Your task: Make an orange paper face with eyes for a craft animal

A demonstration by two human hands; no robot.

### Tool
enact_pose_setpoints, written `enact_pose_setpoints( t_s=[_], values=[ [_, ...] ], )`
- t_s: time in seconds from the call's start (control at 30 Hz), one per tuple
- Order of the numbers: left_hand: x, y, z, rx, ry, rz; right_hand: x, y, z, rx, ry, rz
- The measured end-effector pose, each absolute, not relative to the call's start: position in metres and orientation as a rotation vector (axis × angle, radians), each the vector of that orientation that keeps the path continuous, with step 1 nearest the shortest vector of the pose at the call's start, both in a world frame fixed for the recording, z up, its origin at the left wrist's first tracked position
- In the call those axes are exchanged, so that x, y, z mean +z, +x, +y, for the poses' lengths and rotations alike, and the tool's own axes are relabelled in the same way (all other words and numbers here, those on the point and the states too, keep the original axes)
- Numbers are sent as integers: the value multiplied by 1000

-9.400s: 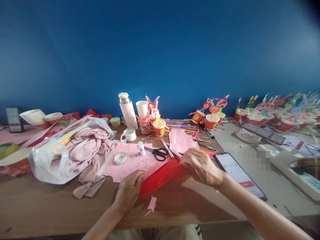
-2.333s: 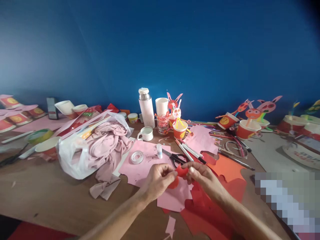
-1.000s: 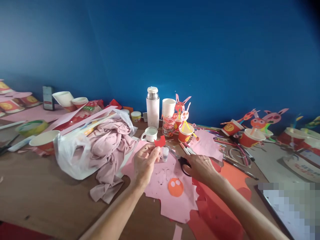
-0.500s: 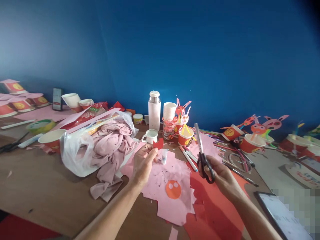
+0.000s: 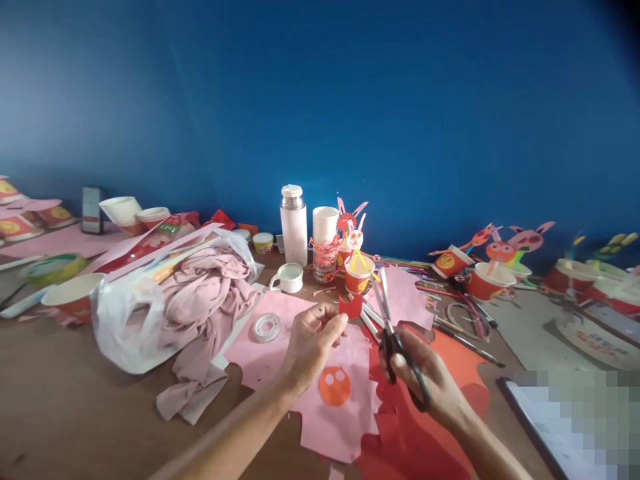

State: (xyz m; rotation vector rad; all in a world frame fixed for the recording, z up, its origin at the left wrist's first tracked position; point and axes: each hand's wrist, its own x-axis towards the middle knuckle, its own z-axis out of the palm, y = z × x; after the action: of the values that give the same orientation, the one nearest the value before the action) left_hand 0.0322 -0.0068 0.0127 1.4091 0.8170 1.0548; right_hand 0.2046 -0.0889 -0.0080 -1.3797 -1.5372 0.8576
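Observation:
My left hand [image 5: 309, 343] pinches a small red paper cut-out [image 5: 351, 306] and holds it up above the pink paper sheet [image 5: 265, 347]. My right hand [image 5: 425, 380] grips black-handled scissors [image 5: 393, 327], blades pointing up and close to the red piece. An orange paper circle with two pale dots [image 5: 335, 385] lies on the pink sheet between my hands. Red paper [image 5: 400, 440] lies under my right hand, with orange paper [image 5: 457, 357] beside it.
A tape roll [image 5: 266, 327], white mug [image 5: 289, 278], thermos [image 5: 293, 225], markers [image 5: 370, 320] and a decorated paper cup [image 5: 359, 273] stand behind. A plastic bag with pink cloth [image 5: 175, 300] lies left. More cup crafts [image 5: 493, 270] line the right; a phone [image 5: 550, 427] lies near right.
My right hand picked up the scissors from the table and brought them in toward the red piece. My left hand carried the red piece to the right. The orange circle was laid on the pink sheet.

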Motion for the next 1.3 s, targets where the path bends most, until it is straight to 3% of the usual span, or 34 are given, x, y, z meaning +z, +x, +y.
enact_pose_setpoints(
  t_s=[0.17,0.43,0.83,1.3],
  values=[
    [-5,26,-21,764,1525,699,6,212,-91,509,-2003,-1713],
    [-10,29,-58,265,1864,644,11,222,-97,428,-2257,-1975],
    [-12,51,-41,405,2114,824,8,237,-95,331,-2386,-2011],
    [-21,79,-35,316,2616,766,12,246,-90,186,-2439,-1872]
  ],
)
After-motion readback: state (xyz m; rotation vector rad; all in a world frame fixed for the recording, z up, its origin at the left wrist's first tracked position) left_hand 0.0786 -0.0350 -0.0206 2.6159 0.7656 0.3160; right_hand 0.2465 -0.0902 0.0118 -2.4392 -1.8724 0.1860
